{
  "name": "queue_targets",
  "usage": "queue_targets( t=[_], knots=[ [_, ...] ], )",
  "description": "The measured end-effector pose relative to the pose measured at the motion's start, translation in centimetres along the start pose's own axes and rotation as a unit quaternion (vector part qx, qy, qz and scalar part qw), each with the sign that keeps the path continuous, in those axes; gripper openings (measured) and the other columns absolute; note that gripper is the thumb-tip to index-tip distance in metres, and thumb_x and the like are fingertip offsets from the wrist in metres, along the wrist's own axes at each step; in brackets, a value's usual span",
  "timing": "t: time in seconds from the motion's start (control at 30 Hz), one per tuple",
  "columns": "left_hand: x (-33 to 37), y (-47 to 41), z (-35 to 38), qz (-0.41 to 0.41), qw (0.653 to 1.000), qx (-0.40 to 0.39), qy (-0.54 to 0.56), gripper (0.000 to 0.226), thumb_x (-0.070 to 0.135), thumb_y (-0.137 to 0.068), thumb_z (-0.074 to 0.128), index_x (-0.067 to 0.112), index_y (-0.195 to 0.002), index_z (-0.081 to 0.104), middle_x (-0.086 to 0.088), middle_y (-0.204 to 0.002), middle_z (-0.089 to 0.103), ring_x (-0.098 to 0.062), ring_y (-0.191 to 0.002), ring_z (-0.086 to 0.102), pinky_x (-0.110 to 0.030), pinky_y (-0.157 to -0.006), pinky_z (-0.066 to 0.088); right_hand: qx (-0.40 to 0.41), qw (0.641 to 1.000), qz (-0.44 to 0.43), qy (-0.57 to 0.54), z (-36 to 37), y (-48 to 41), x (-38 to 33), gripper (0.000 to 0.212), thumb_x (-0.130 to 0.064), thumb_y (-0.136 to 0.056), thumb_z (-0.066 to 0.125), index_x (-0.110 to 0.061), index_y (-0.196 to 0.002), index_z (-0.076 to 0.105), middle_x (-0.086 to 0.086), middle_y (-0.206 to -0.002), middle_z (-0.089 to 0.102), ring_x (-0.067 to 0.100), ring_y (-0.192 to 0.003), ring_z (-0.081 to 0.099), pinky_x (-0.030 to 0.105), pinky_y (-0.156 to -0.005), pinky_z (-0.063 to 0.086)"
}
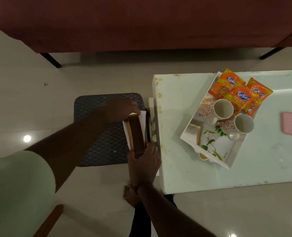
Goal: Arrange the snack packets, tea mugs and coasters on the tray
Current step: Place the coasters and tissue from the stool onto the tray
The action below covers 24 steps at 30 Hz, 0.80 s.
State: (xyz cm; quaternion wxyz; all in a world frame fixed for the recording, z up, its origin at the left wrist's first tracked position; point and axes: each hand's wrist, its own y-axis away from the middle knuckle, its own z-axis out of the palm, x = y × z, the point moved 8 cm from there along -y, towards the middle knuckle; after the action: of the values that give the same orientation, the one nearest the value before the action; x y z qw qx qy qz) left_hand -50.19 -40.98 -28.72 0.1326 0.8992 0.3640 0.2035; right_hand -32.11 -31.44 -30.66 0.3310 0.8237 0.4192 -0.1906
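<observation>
The wooden coaster holder (136, 134) sits between your two hands above the dark woven stool (106, 134), just off the left edge of the worktop (176, 151), with white paper (142, 117) behind it. It looks like a rigid, light wooden box: stiff enough to take a firm squeeze and not fragile, though its smooth sides may slip. Keep hold at the two short ends, as you have it now, and keep it level, since anything loose inside could slide out of the open side.

Your left hand (123, 109) has its fingers closed over the far end; your right hand (144, 161) has its fingers clasped on the near end.

On the worktop the white tray (234, 151) lies askew, near the far left corner. It already carries three orange snack packets (240, 96) at its far end, soft and crinkly, best lifted by a pinch at a sealed edge. Two white mugs (223, 109) stand upright in the middle, hard and breakable, best taken by the handle. A square coaster (195, 131) lies at the near left side of the tray. A pink case (290, 123) rests well apart to the right.
</observation>
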Motion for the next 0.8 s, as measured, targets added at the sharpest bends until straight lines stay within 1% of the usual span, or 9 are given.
queue_targets(
  t=[0.17, 0.23, 0.37, 0.43, 0.47, 0.5, 0.6, 0.73, 0.8],
  knots=[
    [1.1, 0.4, -1.6, -0.006, 0.999, 0.012, 0.039, 0.042, 0.02, -0.085, 0.068, 0.022, -0.126, 0.061, -0.001, -0.125, 0.06, -0.017, -0.113, 0.056, -0.028, -0.09, 0.045, 0.01, 1.0, -0.013, 0.001, -2.3, -0.9, 0.7, 0.047, -0.049, -0.082, 0.064, -0.029, -0.122, 0.05, -0.014, -0.116, 0.058, 0.01, -0.11, 0.054, 0.034, -0.104, 0.042],
    [1.7, 0.6, -2.2, -0.016, 0.997, 0.025, 0.074, 0.039, 0.02, -0.087, 0.067, 0.019, -0.125, 0.062, -0.003, -0.125, 0.06, -0.018, -0.113, 0.056, -0.025, -0.092, 0.042, 0.008, 1.0, -0.015, 0.002, -3.4, -1.7, 1.2, 0.045, -0.044, -0.082, 0.066, -0.029, -0.123, 0.051, -0.013, -0.117, 0.059, 0.01, -0.111, 0.055, 0.033, -0.103, 0.041],
    [4.1, 0.2, -3.2, -0.032, 0.982, 0.043, 0.183, 0.034, 0.018, -0.087, 0.066, 0.007, -0.119, 0.064, -0.013, -0.12, 0.063, -0.026, -0.109, 0.059, -0.038, -0.095, 0.049, 0.032, 0.997, -0.063, 0.009, -6.6, -3.7, 2.6, 0.05, -0.033, -0.08, 0.075, -0.026, -0.124, 0.053, -0.01, -0.12, 0.06, 0.009, -0.112, 0.053, 0.024, -0.094, 0.034],
    [5.2, -0.5, -2.8, -0.038, 0.976, 0.058, 0.208, 0.033, 0.019, -0.086, 0.067, 0.006, -0.116, 0.065, -0.014, -0.115, 0.064, -0.026, -0.104, 0.061, -0.027, -0.09, 0.051, 0.039, 0.996, -0.075, 0.007, -8.2, -4.8, 3.8, 0.053, -0.026, -0.076, 0.077, -0.023, -0.125, 0.055, -0.007, -0.12, 0.061, 0.012, -0.112, 0.053, 0.025, -0.092, 0.035],
    [5.8, -1.0, -2.2, -0.037, 0.972, 0.064, 0.221, 0.032, 0.017, -0.085, 0.068, 0.008, -0.115, 0.065, -0.012, -0.113, 0.064, -0.024, -0.101, 0.062, -0.019, -0.086, 0.049, 0.046, 0.995, -0.083, 0.008, -9.0, -5.4, 4.4, 0.054, -0.025, -0.075, 0.076, -0.022, -0.125, 0.055, -0.006, -0.12, 0.061, 0.013, -0.111, 0.053, 0.027, -0.092, 0.037],
    [6.4, -1.6, -1.8, -0.039, 0.97, 0.066, 0.229, 0.034, 0.016, -0.084, 0.07, 0.013, -0.117, 0.063, -0.008, -0.113, 0.063, -0.021, -0.1, 0.061, -0.019, -0.086, 0.049, 0.055, 0.994, -0.09, 0.01, -9.9, -6.0, 5.0, 0.054, -0.027, -0.074, 0.074, -0.021, -0.124, 0.055, -0.004, -0.119, 0.061, 0.014, -0.112, 0.053, 0.029, -0.093, 0.039],
    [8.0, -3.5, -0.2, -0.053, 0.97, 0.063, 0.23, 0.043, 0.023, -0.085, 0.069, 0.029, -0.124, 0.052, 0.003, -0.122, 0.057, -0.013, -0.105, 0.057, -0.036, -0.091, 0.052, 0.08, 0.992, -0.099, 0.015, -12.6, -7.6, 6.5, 0.052, -0.037, -0.073, 0.059, -0.019, -0.122, 0.055, -0.004, -0.117, 0.061, 0.015, -0.11, 0.053, 0.03, -0.091, 0.039],
    [11.5, -6.3, 0.2, -0.062, 0.97, 0.062, 0.228, 0.048, 0.035, -0.085, 0.069, 0.032, -0.127, 0.047, 0.006, -0.129, 0.054, -0.016, -0.108, 0.059, -0.041, -0.095, 0.05, 0.094, 0.991, -0.088, 0.027, -15.7, -9.7, 9.4, 0.054, -0.035, -0.072, 0.059, -0.018, -0.123, 0.055, -0.002, -0.116, 0.062, 0.016, -0.109, 0.054, 0.03, -0.092, 0.04],
    [13.3, -7.6, 0.3, -0.066, 0.973, 0.062, 0.213, 0.049, 0.039, -0.087, 0.066, 0.031, -0.131, 0.046, 0.009, -0.133, 0.052, -0.015, -0.109, 0.06, -0.037, -0.096, 0.048, 0.098, 0.991, -0.079, 0.038, -17.3, -10.6, 11.2, 0.054, -0.031, -0.072, 0.063, -0.017, -0.123, 0.056, -0.002, -0.116, 0.063, 0.019, -0.108, 0.055, 0.031, -0.093, 0.042]
  ],
)
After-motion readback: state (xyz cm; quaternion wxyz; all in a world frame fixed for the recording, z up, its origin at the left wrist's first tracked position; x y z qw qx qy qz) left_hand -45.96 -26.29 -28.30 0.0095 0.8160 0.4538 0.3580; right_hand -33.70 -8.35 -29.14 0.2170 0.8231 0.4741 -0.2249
